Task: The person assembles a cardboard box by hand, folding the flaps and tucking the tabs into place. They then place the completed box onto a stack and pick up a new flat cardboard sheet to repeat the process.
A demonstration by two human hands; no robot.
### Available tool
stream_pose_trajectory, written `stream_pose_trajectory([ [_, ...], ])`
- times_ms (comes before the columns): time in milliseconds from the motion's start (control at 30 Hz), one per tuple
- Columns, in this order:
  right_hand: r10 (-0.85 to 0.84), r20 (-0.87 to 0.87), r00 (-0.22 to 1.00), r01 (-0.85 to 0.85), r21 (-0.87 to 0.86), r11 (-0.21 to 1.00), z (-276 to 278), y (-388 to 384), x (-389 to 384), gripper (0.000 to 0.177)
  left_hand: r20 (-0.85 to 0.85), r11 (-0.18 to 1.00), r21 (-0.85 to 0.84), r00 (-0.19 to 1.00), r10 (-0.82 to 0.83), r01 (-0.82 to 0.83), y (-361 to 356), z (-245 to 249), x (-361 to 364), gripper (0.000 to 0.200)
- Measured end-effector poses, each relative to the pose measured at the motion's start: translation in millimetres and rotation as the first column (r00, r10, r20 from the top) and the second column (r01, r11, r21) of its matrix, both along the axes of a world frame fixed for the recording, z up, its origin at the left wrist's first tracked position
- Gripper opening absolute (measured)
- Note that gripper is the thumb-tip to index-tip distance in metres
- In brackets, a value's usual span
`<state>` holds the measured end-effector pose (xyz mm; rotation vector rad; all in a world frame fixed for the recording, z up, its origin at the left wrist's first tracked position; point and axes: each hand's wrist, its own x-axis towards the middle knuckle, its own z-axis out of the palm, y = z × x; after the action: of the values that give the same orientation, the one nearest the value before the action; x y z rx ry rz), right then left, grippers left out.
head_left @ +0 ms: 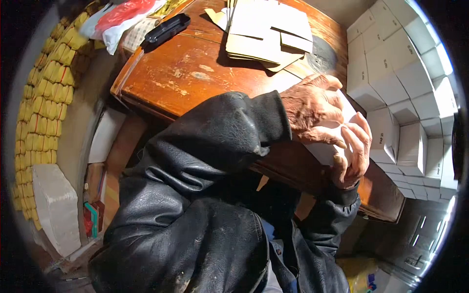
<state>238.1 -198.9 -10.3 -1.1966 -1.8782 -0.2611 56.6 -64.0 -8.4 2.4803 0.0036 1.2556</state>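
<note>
A white paper or card piece [322,152] sits between my two hands over the table's right part. My left hand [315,110] comes in from the left, back up, with fingers curled over its upper side and the thumb pressing along it. Just right of and below it, my right hand [352,151] grips the lower right side with bent fingers. The piece's exact shape is largely hidden by the fingers. Beyond my hands, a stack of flat cream card pieces [251,29] lies on the worn wooden table [166,73].
White boxes [386,63] are stacked along the right. A black tray [167,30] and a red and white plastic bag [122,17] are at the upper left. Yellow bundles [49,102] line the far left, above a white block [56,205]. A dark round patch [322,53] marks the table.
</note>
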Motion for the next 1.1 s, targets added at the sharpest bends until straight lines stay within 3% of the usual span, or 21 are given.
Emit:
stream_pose_trajectory([
  [67, -0.008, 0.045, 0.999, 0.009, -0.013, 1.0, 2, -1, 2, 0.052, 0.088, 0.996, 0.06, 0.994, 0.059, -0.065, -1, -2, 4, 0.046],
  [200, 0.008, 0.048, 0.999, -0.008, -0.005, 1.0, 1, -1, 2, 0.052, 0.088, 0.993, 0.095, 0.995, 0.054, -0.062, 0, -6, 6, 0.05],
  [300, 0.008, 0.026, 1.0, -0.007, -0.027, 1.0, 4, -1, -2, 0.054, 0.069, 0.995, 0.101, 0.997, 0.019, -0.026, 0, -2, 5, 0.05],
  [333, -0.009, -0.013, 1.0, 0.008, -0.042, 0.999, 0, -3, -2, 0.056, -0.048, 0.999, 0.023, 0.998, -0.038, 0.04, -4, 8, -5, 0.043],
  [567, -0.019, 0.01, 1.0, 0.019, -0.049, 0.999, 4, -3, -8, 0.062, 0.115, 1.0, -0.008, 0.993, -0.029, 0.03, -4, -3, 1, 0.044],
  [667, 0.003, 0.007, 1.0, -0.002, -0.032, 0.999, 5, -1, -9, 0.063, -0.096, 0.999, 0.025, 0.995, 0.024, -0.022, -6, 10, -6, 0.043],
  [700, 0.002, 0.022, 1.0, -0.001, -0.024, 1.0, 5, -1, -7, 0.062, 0.003, 0.999, 0.0, 0.999, -0.053, 0.053, -2, 8, -3, 0.039],
  [833, -0.015, 0.047, 0.999, 0.017, -0.029, 0.999, 1, -1, 6, 0.055, 0.104, 0.997, 0.072, 0.994, 0.021, -0.029, 1, -3, 7, 0.033],
  [867, -0.029, 0.062, 0.998, 0.031, -0.039, 0.999, 3, -3, 5, 0.06, 0.021, 0.998, 0.048, 0.999, -0.029, 0.028, 2, 0, 4, 0.033],
  [900, -0.038, 0.074, 0.997, 0.041, -0.048, 0.998, 5, -3, 4, 0.065, 0.043, 0.999, 0.029, 0.999, -0.026, 0.025, 0, -1, 4, 0.031],
  [933, -0.016, 0.026, 1.0, 0.016, -0.026, 1.0, 2, -1, 5, 0.056, 0.021, 0.999, 0.025, 0.999, -0.027, 0.027, -2, 4, 1, 0.029],
  [1100, -0.013, 0.009, 1.0, 0.013, -0.02, 1.0, 1, -3, 10, 0.056, 0.024, 1.0, 0.025, 1.0, 0.007, -0.008, 1, 8, -2, 0.03],
])
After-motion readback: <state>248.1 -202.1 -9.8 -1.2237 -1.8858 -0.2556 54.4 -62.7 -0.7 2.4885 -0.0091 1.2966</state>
